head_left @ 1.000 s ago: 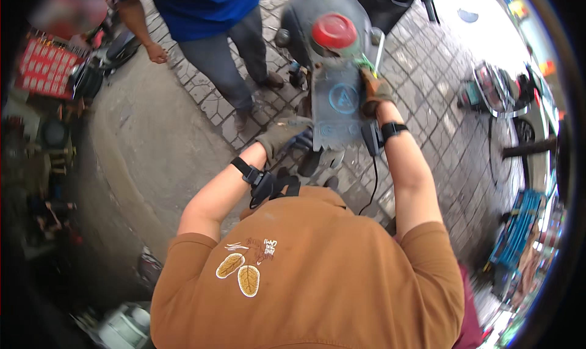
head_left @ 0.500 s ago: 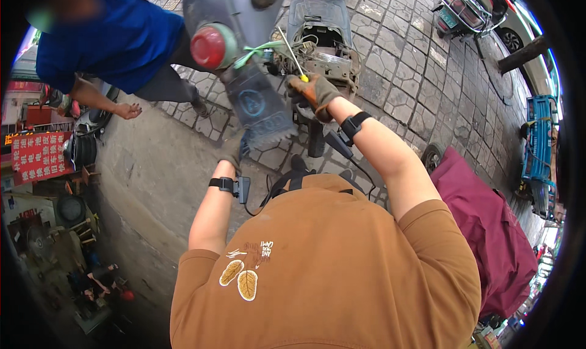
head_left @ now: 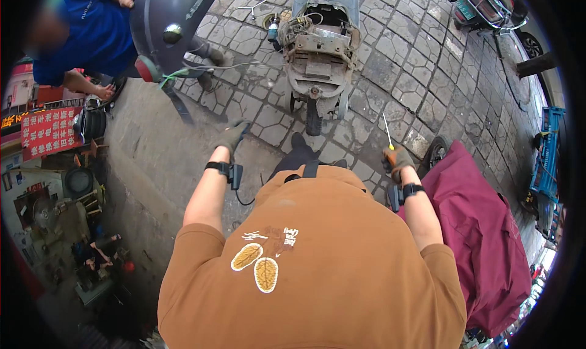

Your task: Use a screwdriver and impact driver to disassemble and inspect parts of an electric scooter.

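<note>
My right hand [head_left: 399,158], in a grey work glove, is closed around a screwdriver [head_left: 387,132] with a yellow and orange handle. Its thin metal shaft points up and away over the paving. My left hand [head_left: 232,136], also gloved, hangs over the ground with its fingers stretched out, touching no scooter part. Ahead stands a stripped scooter [head_left: 317,65], its dusty rear frame and wiring bare. At the far left a person in a blue shirt [head_left: 91,28] holds a dark grey scooter body cover [head_left: 168,35] with a red tail light [head_left: 146,69].
A thin cable [head_left: 244,63] stretches from the cover, near a green tie [head_left: 174,75], to the scooter. A maroon covered vehicle [head_left: 473,227] stands close at my right. Farther right are a parked scooter [head_left: 482,7] and a blue cart [head_left: 547,147]. A red sign [head_left: 52,132] stands left.
The person has carried the cover away from the scooter to the far left. My right hand has drawn back rightward with the screwdriver; my left hand is now apart from the cover.
</note>
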